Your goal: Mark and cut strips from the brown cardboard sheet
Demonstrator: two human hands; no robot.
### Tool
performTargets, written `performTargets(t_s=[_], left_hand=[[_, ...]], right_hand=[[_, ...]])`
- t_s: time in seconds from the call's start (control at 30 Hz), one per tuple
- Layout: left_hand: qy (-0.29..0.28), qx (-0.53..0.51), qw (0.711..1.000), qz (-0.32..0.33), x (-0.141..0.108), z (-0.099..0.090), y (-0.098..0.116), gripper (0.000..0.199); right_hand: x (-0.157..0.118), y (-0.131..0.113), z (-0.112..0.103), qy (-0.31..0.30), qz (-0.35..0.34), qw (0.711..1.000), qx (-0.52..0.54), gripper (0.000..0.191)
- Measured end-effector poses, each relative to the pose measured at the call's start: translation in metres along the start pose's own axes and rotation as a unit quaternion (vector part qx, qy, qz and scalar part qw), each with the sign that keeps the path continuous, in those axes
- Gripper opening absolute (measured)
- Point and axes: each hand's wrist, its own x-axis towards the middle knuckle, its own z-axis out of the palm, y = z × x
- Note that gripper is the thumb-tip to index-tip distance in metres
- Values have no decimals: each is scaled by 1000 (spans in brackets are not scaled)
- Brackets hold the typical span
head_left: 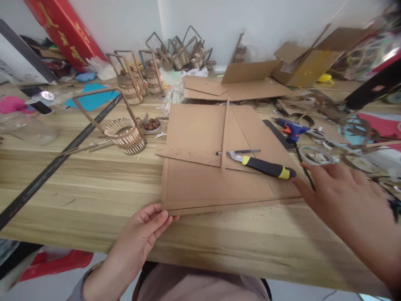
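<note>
My left hand (147, 228) pinches the near left corner of a brown cardboard sheet (194, 184), thumb on top and fingers beneath. A dark line runs along the sheet's near edge. My right hand (344, 205) is over its right end, thumb and forefinger apart, beside the butt of a black and yellow utility knife (266, 166); the other fingers are partly hidden. The knife lies on the cardboard with a dark pen (242, 151) and a narrow upright-lying cardboard strip (224, 133). A wider strip (191, 155) crosses the sheet under them.
To the left stands a small slatted basket (125, 136) with a tall handle, beside a dish of brown nuts (152, 124). More baskets (128, 88) stand behind. A blue glue gun (291, 128) and coiled strips (316, 155) lie at right. A long dark bar (59, 161) crosses the left side.
</note>
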Motion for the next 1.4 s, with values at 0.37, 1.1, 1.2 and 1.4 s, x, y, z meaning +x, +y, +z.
performTargets(t_s=[0.37,1.1,1.2,1.4], left_hand=[[-35,91,994,43,-7,7,-2,48],[24,82,985,149,3,1,0,48],[18,143,972,187,6,-1,6,44],[2,230,950,210,10,-10,23,42]], right_hand=[[106,-238,-70,-42,-568,716,403,32],[123,-281,-84,-136,-531,747,377,48],[124,-273,-86,-105,-521,745,404,45],[108,-208,-72,21,-442,745,498,32]])
